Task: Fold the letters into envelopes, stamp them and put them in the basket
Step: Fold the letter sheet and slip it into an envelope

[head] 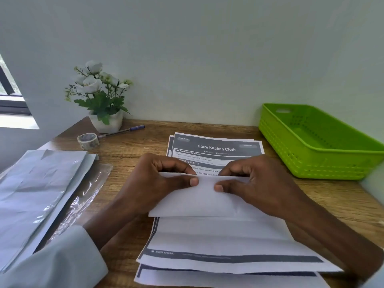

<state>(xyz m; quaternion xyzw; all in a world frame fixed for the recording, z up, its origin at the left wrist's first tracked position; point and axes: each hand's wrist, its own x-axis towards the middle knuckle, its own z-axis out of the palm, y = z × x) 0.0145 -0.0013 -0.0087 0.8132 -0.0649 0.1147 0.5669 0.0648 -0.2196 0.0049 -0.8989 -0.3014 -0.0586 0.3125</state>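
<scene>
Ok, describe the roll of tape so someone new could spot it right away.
Start at the potted white flowers at the desk's back left. Just in front lies a pen, and the tape roll sits by its near end, the only round thing there.

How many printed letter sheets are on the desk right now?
3 at least: one being folded in both hands, two stacked beneath it and. More may lie hidden in the stack.

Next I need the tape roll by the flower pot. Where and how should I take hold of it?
Probably pinch the tape roll across its ring wall, one finger inside the open core, coming from above with the left hand. It lies flat with the hole facing up, and the pen touches or nearly touches its right side.
</scene>
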